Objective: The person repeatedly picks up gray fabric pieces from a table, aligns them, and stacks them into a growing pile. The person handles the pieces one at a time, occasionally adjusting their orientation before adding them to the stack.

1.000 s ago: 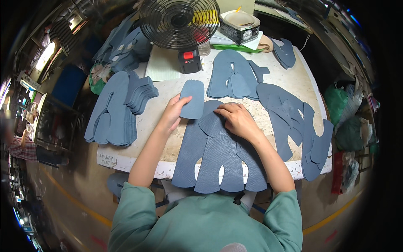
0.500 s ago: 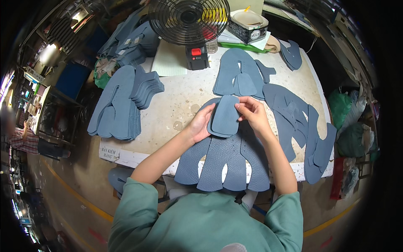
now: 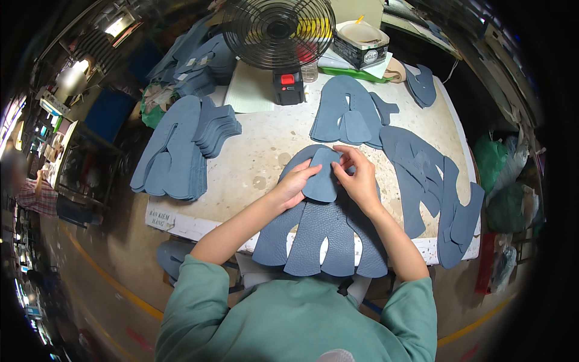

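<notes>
A small tongue-shaped piece of blue leather [image 3: 322,178] is held up above larger blue leather shoe-upper pieces [image 3: 313,238] that overhang the table's near edge. My left hand [image 3: 297,184] grips its left side, thumb on top. At its upper right edge, my right hand [image 3: 357,178] pinches with thumb and forefinger; the exact contact is partly hidden. The larger pieces beneath show a grained face and curved, scalloped lower ends.
On the white table [image 3: 241,175], a tall stack of blue cut pieces [image 3: 172,157] stands left. More cut pieces [image 3: 347,111] lie beyond my hands, and loose ones [image 3: 413,172] at right. A black fan [image 3: 280,30] and a box with a tub [image 3: 360,45] stand at the back.
The tongue pieces, seen as two overlapping layers before, now show as one outline. My right hand has shifted slightly, its fingers nearer the top edge. The whole view has moved a little.
</notes>
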`<move>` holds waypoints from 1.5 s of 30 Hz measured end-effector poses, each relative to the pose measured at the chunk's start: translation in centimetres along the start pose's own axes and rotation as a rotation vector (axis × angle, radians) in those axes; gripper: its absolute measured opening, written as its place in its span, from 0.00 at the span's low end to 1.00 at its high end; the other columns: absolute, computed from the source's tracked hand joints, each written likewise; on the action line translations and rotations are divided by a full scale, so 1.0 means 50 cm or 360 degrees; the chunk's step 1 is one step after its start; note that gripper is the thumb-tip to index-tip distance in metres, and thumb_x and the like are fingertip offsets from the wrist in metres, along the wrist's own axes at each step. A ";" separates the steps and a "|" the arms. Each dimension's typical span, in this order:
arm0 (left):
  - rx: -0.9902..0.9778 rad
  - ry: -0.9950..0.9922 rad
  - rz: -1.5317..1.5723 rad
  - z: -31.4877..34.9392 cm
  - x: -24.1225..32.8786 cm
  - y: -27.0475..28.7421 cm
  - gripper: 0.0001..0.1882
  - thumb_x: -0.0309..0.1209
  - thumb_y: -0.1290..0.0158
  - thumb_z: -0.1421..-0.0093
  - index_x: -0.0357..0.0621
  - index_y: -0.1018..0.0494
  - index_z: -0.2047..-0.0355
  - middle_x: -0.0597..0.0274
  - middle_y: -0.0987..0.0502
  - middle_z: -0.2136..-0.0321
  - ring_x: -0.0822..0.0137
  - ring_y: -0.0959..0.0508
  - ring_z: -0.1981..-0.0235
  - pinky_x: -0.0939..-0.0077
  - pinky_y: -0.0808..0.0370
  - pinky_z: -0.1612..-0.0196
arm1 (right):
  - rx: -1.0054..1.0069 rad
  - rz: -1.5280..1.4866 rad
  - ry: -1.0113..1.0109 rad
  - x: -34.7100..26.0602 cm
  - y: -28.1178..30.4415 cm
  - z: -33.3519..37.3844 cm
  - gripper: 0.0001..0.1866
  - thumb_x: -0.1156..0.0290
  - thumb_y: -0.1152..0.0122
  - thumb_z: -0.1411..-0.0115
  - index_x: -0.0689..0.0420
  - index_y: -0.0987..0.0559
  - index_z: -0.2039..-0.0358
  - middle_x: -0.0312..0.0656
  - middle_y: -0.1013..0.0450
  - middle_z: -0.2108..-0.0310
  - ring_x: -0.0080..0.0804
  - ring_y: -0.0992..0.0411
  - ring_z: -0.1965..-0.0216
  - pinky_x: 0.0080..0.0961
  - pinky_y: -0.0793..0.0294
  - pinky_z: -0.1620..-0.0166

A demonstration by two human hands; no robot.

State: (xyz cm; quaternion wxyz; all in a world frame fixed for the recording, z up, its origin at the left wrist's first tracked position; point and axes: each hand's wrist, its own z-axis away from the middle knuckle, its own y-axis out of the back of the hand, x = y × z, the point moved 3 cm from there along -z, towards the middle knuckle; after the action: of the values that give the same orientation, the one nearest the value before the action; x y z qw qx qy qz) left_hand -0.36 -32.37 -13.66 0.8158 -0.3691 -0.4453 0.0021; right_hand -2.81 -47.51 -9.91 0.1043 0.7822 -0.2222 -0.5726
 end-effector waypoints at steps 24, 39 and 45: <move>0.1957 -0.0838 -0.1916 0.472 0.369 0.468 0.16 0.36 0.45 0.45 0.45 0.25 0.58 0.55 0.21 0.61 0.60 0.22 0.58 0.71 0.28 0.56 | 0.0216 0.0074 0.0298 -0.096 0.081 -0.005 0.09 0.78 0.47 0.42 0.57 0.20 0.63 0.37 0.28 0.67 0.23 0.28 0.65 0.15 0.31 0.70; 0.2470 -0.1120 -0.2633 0.416 0.317 0.411 0.10 0.36 0.48 0.45 0.48 0.23 0.65 0.57 0.26 0.61 0.55 0.28 0.54 0.55 0.36 0.49 | 0.0372 0.0262 0.0233 -0.054 0.119 -0.034 0.08 0.77 0.46 0.42 0.55 0.20 0.64 0.35 0.29 0.67 0.21 0.28 0.65 0.14 0.31 0.71; 0.2178 -0.0473 -0.2994 0.411 0.291 0.419 0.27 0.46 0.67 0.33 0.56 0.46 0.36 0.62 0.52 0.34 0.53 0.48 0.35 0.46 0.54 0.37 | 0.0514 0.0343 0.0184 -0.014 0.172 -0.059 0.08 0.75 0.45 0.42 0.55 0.19 0.64 0.35 0.28 0.68 0.21 0.28 0.65 0.15 0.31 0.73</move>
State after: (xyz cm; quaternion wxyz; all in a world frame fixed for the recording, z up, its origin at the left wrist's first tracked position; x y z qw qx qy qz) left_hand 0.26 0.07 -8.95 0.4644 0.6251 -0.5397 -0.3198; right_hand -2.15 -55.04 -4.76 0.0506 0.7920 -0.3873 -0.4692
